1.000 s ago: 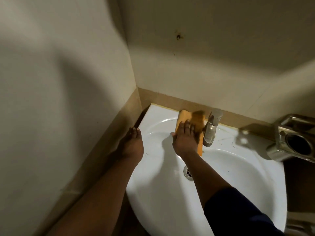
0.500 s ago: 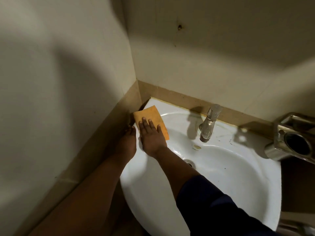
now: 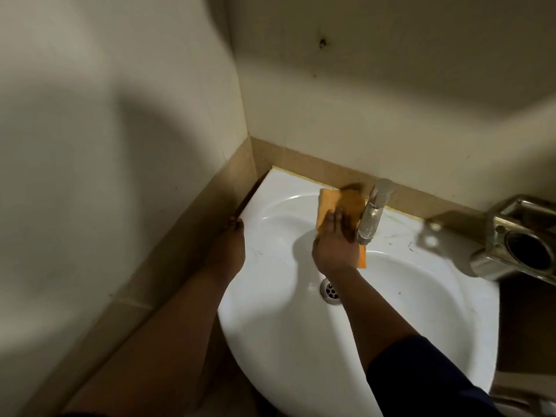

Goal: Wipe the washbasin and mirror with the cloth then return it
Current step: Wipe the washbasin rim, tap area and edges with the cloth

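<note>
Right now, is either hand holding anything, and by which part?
Right hand presses the orange cloth flat by its lower half; nothing gripped. Left hand rests on the white washbasin rim.

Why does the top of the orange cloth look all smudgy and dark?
In the head view, the cloth is smeared at its far end by motion blur, and shade darkens it there beside the tap; the right hand pressing it looks sharper.
</note>
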The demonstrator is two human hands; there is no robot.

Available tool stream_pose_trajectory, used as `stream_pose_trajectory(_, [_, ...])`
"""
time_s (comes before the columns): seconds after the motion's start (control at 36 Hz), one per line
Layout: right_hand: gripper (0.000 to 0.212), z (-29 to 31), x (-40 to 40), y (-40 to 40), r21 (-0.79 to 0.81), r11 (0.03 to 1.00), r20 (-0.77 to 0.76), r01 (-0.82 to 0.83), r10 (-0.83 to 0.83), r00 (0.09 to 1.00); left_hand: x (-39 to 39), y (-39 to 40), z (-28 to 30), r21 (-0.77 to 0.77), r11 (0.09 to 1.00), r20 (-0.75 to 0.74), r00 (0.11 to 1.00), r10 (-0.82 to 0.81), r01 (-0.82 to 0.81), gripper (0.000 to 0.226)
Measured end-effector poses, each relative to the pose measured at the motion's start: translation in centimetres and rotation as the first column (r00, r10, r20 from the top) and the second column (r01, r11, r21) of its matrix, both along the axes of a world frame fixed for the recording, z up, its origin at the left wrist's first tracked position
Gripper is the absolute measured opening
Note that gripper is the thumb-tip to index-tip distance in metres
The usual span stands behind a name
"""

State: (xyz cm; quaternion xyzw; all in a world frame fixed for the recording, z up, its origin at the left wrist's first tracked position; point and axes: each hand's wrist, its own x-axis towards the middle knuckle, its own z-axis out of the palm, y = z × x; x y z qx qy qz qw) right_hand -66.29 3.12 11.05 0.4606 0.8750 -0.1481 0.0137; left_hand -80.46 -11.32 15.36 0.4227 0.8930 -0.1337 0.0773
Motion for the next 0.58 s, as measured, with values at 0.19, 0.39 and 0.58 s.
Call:
stream_pose_trajectory(0.19, [0.078,0.2,-3.1,-0.4,-0.011,0.999,-0.020,0.035,-0.035,0.999,0.0,-0.5,-0.3,0.109,0.994,0.059,0.998,0.011,-0.018,0.057])
stream_pose_trajectory(0.39, [0.068,0.3,-5.9,0.0,0.067,0.987,0.053,-0.149,0.146,0.988,-0.4,-1.1,-0.9,0.175,0.984,0.085,0.996,0.031,-0.046,0.056])
stream_pose_trajectory(0.58, [0.064,1.1,-8.2,-3.4,-0.035,0.912,-0.077,-0.410,0.406,0.911,-0.3,-1.7,-1.2,0.225,0.967,0.142,0.986,0.088,-0.118,0.051])
